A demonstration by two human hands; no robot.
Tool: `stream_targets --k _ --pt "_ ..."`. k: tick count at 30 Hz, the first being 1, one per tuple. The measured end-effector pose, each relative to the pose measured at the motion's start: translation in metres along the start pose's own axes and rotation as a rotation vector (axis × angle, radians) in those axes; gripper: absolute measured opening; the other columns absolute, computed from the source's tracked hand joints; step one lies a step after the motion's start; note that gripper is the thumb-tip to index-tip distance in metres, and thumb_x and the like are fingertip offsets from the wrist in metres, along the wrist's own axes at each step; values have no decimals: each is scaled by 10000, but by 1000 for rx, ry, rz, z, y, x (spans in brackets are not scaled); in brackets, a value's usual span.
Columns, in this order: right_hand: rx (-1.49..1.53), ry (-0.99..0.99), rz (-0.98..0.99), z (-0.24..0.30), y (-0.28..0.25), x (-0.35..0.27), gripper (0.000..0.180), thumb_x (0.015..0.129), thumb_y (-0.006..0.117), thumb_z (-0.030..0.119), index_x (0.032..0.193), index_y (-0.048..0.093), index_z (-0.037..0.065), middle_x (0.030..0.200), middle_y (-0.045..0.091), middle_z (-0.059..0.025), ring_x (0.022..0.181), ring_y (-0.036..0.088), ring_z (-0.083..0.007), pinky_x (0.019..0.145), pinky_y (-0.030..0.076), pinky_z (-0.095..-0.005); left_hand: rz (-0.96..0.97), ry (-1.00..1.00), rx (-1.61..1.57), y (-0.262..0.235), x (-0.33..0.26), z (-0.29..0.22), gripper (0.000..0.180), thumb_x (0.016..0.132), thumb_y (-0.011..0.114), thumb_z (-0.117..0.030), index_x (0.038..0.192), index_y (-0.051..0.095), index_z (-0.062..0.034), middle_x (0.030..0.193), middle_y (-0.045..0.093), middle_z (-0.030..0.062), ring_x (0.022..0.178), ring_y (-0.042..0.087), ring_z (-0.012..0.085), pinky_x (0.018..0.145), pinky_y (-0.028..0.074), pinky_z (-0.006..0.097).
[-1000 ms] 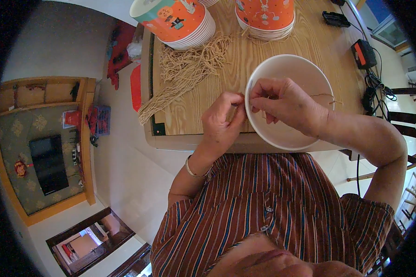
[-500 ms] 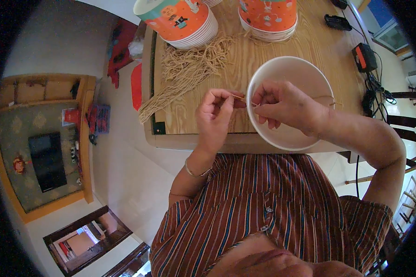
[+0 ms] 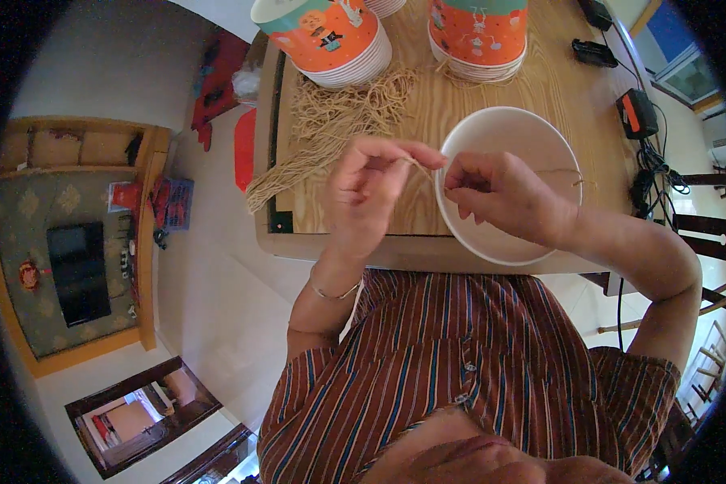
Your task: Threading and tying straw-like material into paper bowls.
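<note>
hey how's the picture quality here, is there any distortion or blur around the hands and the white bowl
Head view: strong fisheye bending, so the wooden table edge curves and a black rim rings the frame; light is soft and even, with no harsh glare on the white bowl; the left hand and right hand look fairly sharp, though the thin string between them is faint; the person's face at the bottom edge is blurred.

Our wooden worktop (image 3: 532, 89) and its load

At twelve o'clock we see two stacks of orange paper bowls (image 3: 331, 36), a heap of tan cords (image 3: 331, 129) spilling toward nine, a white bowl (image 3: 532, 234) at the near edge around five, and black devices (image 3: 636, 111) along the three o'clock side.
</note>
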State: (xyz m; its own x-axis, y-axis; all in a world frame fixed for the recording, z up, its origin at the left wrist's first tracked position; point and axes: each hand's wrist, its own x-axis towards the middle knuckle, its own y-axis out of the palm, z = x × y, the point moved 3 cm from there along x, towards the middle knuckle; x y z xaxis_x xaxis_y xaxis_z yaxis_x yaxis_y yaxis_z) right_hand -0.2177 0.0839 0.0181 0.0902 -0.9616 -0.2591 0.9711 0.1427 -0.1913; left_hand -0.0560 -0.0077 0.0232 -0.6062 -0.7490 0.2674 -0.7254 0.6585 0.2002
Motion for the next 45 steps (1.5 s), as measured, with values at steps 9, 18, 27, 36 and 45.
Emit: stream_targets --k 9,18,27,36,45 --pt "-274 -222 -183 8 -5 -8 171 868 605 122 989 624 3 778 649 -213 717 673 -336 648 527 -438 265 158 341 25 28 -14 101 906 560 43 996 555 -6 1025 616 89 875 649 128 774 549 261" --pt "-1155 -761 -291 30 4 -29 365 750 605 147 1081 528 15 935 623 -113 823 640 -245 666 536 -376 485 -73 527 34 46 -24 79 910 583 5 987 588 -10 1023 658 57 854 636 96 752 533 238" --pt "-1433 -814 -348 38 11 -30 230 710 609 192 879 601 37 780 561 -54 696 596 -196 576 488 -323 609 -113 618 42 55 -26 113 902 573 0 1007 604 -30 994 649 19 831 621 60 735 522 239" --pt "-1261 -274 -97 38 -6 -14 131 785 607 142 797 645 17 741 668 -140 701 692 -261 579 541 -417 633 134 738 42 52 -27 134 870 632 -6 1001 613 -24 1018 661 73 886 660 139 774 544 278" --pt "14 382 192 12 -46 11 234 852 597 227 728 617 29 577 540 -46 414 444 -102 367 330 -274 428 434 811 38 13 -27 204 779 701 -13 953 613 -71 1030 590 89 910 619 270 765 529 354"
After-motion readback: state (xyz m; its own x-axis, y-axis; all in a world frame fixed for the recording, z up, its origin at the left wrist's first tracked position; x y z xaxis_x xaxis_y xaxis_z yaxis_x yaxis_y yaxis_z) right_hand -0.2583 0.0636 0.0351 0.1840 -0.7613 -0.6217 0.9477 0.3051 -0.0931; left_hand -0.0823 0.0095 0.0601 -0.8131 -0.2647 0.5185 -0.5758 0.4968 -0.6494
